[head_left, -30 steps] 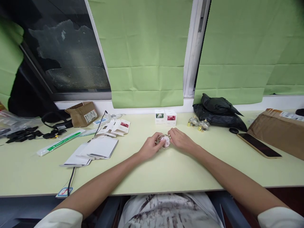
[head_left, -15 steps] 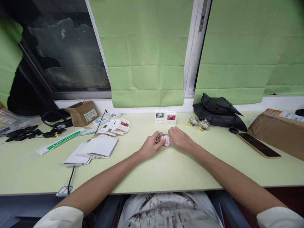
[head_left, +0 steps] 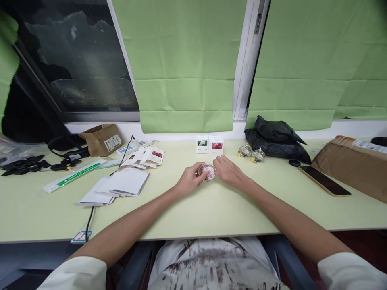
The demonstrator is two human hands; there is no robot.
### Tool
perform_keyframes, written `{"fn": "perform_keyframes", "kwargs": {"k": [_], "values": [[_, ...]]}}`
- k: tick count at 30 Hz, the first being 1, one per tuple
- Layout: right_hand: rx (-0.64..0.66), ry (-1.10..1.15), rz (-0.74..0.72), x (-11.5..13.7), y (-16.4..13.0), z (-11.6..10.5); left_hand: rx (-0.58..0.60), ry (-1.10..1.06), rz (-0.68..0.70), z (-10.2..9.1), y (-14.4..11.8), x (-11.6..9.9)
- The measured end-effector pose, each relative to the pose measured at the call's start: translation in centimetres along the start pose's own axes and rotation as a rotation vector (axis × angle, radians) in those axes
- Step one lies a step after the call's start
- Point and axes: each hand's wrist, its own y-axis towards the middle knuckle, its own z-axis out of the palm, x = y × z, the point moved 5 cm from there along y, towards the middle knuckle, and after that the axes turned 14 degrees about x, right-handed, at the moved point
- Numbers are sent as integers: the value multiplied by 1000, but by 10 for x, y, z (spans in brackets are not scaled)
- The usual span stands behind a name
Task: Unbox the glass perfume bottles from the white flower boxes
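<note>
Left fingers (head_left: 201, 177) clasp one ornament (head_left: 209, 172), right fingers (head_left: 219, 162) bunch beside it, grip unclear, two more ornaments (head_left: 258, 155) near black plastic (head_left: 276, 144).

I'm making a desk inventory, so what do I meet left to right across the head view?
Open brown box, left hand, round clear object, right hand, black plastic bag, phone.

A: Hidden portions?
B: The left hand (head_left: 190, 178) covers the left side of the clear container (head_left: 210, 172); fingertip contact at the right hand (head_left: 228, 171) is unresolvable.
A: Other limits?
B: Brown parcel (head_left: 350, 165), right end of table (head_left: 181, 217): cropped. White cartons (head_left: 215, 146), far edge: illegible.
</note>
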Motion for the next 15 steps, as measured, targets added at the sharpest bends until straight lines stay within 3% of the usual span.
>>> {"fn": "perform_keyframes", "kwargs": {"k": [15], "values": [[39, 14, -73, -5, 2, 0, 63, -172, 12, 2, 4, 3]]}}
